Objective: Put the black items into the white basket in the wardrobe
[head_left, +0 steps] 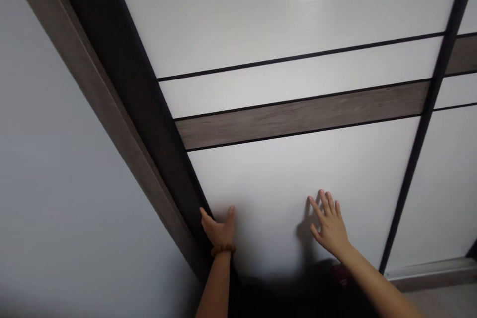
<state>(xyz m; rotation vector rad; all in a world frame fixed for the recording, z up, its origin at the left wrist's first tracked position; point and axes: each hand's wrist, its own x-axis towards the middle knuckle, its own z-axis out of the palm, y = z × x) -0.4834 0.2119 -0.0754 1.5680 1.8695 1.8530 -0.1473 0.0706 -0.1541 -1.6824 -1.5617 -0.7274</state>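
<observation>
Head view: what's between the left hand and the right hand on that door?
In the head view, only the white door panel lies between the left hand and the right hand, with a shadow falling on it beside the right hand.

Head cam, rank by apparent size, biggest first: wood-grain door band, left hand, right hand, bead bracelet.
1. Wood-grain door band
2. Right hand and left hand: too alike to rank
3. Bead bracelet

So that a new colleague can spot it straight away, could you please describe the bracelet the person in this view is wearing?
Start at the wood-grain band across the wardrobe door and look down to the white panel below it. The left hand sits at that panel's edge, beside the dark frame upright. The brown bead bracelet circles its wrist, while the right hand, spread on the panel, has a bare wrist.
</observation>
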